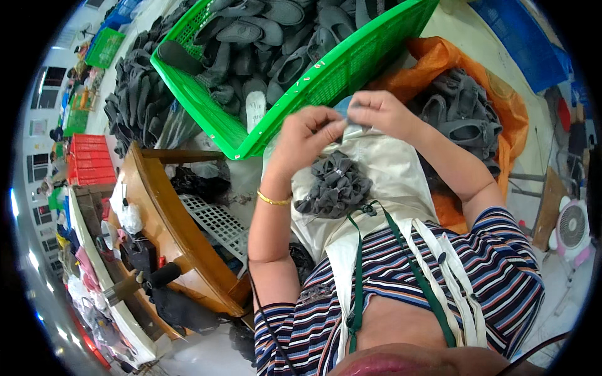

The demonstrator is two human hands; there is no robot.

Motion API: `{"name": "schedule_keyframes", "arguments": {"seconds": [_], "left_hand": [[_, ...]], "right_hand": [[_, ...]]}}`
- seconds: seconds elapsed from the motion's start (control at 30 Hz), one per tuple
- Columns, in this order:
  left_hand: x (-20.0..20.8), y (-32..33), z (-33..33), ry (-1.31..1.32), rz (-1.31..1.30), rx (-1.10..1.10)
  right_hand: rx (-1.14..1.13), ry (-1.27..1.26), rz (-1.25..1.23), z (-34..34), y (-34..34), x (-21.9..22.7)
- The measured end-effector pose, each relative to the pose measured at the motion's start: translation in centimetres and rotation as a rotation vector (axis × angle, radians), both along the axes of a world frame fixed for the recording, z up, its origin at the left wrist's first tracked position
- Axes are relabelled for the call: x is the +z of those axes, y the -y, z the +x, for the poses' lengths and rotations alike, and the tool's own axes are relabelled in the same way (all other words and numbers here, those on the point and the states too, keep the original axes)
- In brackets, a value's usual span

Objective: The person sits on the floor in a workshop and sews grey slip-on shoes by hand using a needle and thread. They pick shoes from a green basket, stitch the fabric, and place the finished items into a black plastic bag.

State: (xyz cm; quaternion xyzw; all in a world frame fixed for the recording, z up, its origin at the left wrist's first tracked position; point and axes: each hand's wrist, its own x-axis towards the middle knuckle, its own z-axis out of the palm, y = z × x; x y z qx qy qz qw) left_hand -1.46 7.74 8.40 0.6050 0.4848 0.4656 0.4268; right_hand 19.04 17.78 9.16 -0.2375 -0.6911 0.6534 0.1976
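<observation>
My left hand [308, 135], with a gold bangle on its wrist, is closed in a pinch above my lap. A small dark grey piece [339, 133], seemingly fabric, shows at its fingertips. Close against it, my right hand [381, 114] is also pinched; whatever its fingers hold is hidden. Just below the hands, a bunch of dark grey fabric pieces [335, 185] rests on my cream apron [395, 172]. Beyond the hands stands a large green basket [301, 94] full of dark grey shoes [276, 34], with one pale insole-shaped piece [255, 103] among them.
An orange sack [511, 103] of grey shoes [461, 119] lies at my right. More dark shoes [141, 94] are heaped behind the basket. On my left stands a wooden table [169, 232] beside a white slatted panel [216, 219]. A fan [572, 227] is at far right.
</observation>
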Motion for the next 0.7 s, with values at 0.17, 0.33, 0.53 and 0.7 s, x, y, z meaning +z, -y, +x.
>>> {"name": "schedule_keyframes", "arguments": {"seconds": [0.17,0.33,0.53,0.7], "left_hand": [[0.7,-5.6,-6.3,0.193,-0.015,0.255],[-2.6,-12.0,-12.5,0.083,-0.173,0.327],[-9.0,-16.5,-13.0,-0.286,-0.327,0.108],[-12.1,-19.3,-11.5,-0.625,-0.217,-0.08]], "right_hand": [[-0.355,-0.05,0.234,-2.3,-5.9,1.3],[-0.49,0.183,0.913,-4.5,-13.8,1.9],[-0.531,0.477,1.196,-5.1,-17.3,-1.5],[-0.477,0.444,1.202,-5.0,-16.4,-2.3]]}}
